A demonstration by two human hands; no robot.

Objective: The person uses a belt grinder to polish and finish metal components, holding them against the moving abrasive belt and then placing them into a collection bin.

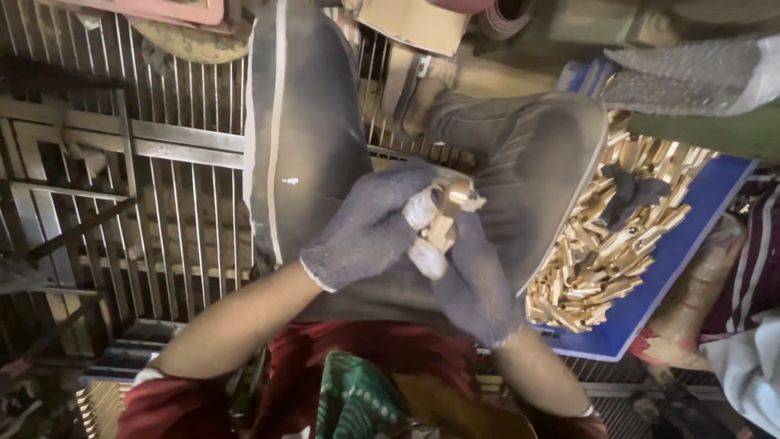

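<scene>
A: Broadly, what fills the view, largest thing first?

B: A metal grate (162, 162) spans the left half, from 7 to 11 o'clock. Over it lie the person's legs in dusty grey trousers (301, 122), reaching to 12 and 2 o'clock. At 3 to 4 o'clock sits a blue tray (699, 211), its bed heaped with brass parts (601, 260); a dark spare glove (634, 193) lies on the heap.

A: And the hands?

B: Both wear grey knit gloves and meet just right of centre. The left hand (370, 228) is closed over a few brass pieces (447, 215), white-tipped fingers curled around them. The right hand (479, 280), at 5 o'clock of it, is closed too, cupping the same pieces from below.

A: How would such a piece handle?

B: Judging by look: small, rigid, dense for its size, smooth and probably slippery, with edges likely sharp enough to warrant gloves. Not fragile. A pinch across the long flanks, rather than the ends, seems surest.
</scene>
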